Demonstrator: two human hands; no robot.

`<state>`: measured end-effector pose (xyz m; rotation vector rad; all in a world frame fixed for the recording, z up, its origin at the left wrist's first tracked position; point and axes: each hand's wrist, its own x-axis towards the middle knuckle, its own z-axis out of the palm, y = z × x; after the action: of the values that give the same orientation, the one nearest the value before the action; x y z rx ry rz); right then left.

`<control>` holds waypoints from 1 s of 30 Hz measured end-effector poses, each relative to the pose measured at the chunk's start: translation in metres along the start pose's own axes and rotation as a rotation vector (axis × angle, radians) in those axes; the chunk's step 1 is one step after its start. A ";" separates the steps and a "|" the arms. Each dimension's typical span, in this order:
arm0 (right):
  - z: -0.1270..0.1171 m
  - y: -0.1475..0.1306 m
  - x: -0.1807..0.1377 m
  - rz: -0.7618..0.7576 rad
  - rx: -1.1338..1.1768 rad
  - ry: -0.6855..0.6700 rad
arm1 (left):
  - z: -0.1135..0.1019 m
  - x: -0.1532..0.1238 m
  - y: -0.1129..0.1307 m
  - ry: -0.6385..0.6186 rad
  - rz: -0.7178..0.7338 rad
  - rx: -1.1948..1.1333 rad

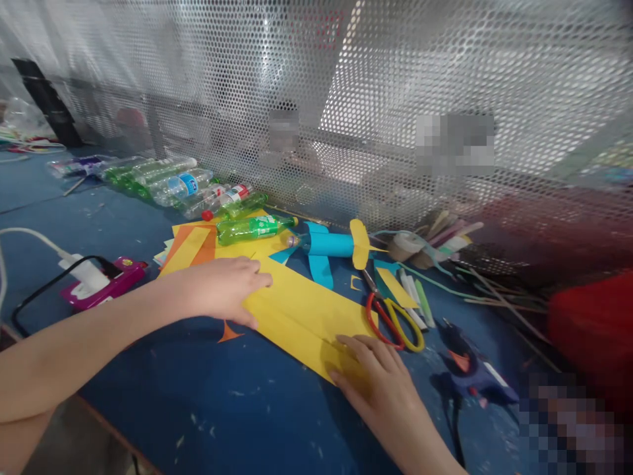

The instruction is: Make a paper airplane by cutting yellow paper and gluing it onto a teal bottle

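A long sheet of yellow paper (301,307) lies on the blue table. My left hand (222,287) rests over its left part, fingers and thumb apart. Near the right end of the sheet is my right hand (378,379), fingers spread on the paper and thumb by its lower edge. Just beyond that hand lie scissors (395,323) with one red and one yellow handle. Behind the sheet is a toy plane (333,245) made of a bottle wrapped in blue paper, with a yellow paper tail. A green bottle (257,229) lies on more paper beyond my left hand.
Several plastic bottles (163,181) lie along the perforated metal screen (222,79). On the left is a purple power strip (106,280) with cables. A glue gun (479,376) sits at the right, near glue sticks (415,297) and a person in red (593,323).
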<state>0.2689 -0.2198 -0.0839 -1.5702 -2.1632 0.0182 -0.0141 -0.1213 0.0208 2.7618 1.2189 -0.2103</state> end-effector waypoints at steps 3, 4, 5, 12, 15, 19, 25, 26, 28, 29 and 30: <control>-0.001 0.000 0.000 0.018 -0.006 -0.063 | -0.004 0.016 0.004 -0.199 0.108 -0.014; -0.002 -0.001 0.001 0.024 -0.002 -0.079 | -0.005 0.021 0.007 -0.243 0.114 0.001; -0.002 -0.002 0.001 0.028 0.002 -0.092 | -0.005 0.025 0.010 -0.278 0.105 0.019; -0.020 -0.012 0.018 0.055 0.065 -0.171 | -0.023 0.035 0.014 -0.287 0.174 0.036; -0.038 -0.022 0.034 0.076 0.127 -0.210 | -0.038 0.033 0.006 -0.182 0.253 -0.065; -0.065 -0.032 0.057 0.076 0.085 -0.240 | -0.060 0.024 -0.006 0.035 0.316 -0.312; -0.107 -0.031 0.057 0.005 0.087 -0.256 | -0.073 0.011 -0.038 0.130 0.485 -0.921; -0.114 -0.029 0.054 0.004 0.118 -0.240 | -0.070 0.013 -0.042 0.218 0.493 -1.077; -0.127 -0.023 0.051 0.067 0.187 -0.168 | -0.060 0.023 -0.046 0.430 0.364 -1.254; -0.131 -0.020 0.051 0.123 0.244 -0.122 | -0.053 0.029 -0.045 0.487 0.246 -1.226; -0.134 -0.016 0.052 0.189 0.323 -0.073 | -0.046 0.037 -0.043 0.529 0.133 -1.148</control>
<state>0.2919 -0.2121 0.0586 -1.5930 -1.9375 0.4679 -0.0176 -0.0587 0.0574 1.8497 0.7908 0.9642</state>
